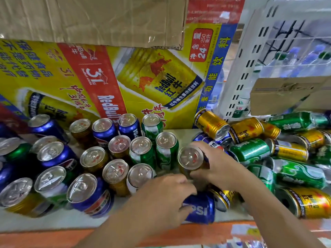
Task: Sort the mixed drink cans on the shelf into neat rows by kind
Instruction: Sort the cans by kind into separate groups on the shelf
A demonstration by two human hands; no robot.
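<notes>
The right hand (217,162) has its fingers wrapped around the side of an upright gold can (191,159), thumb low on the near wall, clamped on it just right of the standing green cans (167,149). The left hand (161,197) curls over a blue cola can (201,208) lying on its side at the shelf's front edge (59,221) — fingers closed on its upper wall.

The cans look sealed, so probably full: rigid, fairly heavy for their size, with smooth walls that could slip. The surest hold, I judge, is around the middle of the body, as the right hand has it; a can on its side will roll if let go.

Left of the hands, blue, gold and green cans stand mixed in rough rows. To the right lies a loose heap of toppled cans (279,151), gold and green, touching one another. A printed drink carton (111,81) walls the back. Open room is scarce — a bare strip along the front lip and a small patch behind the gold can. The blue can lies right by the drop.
</notes>
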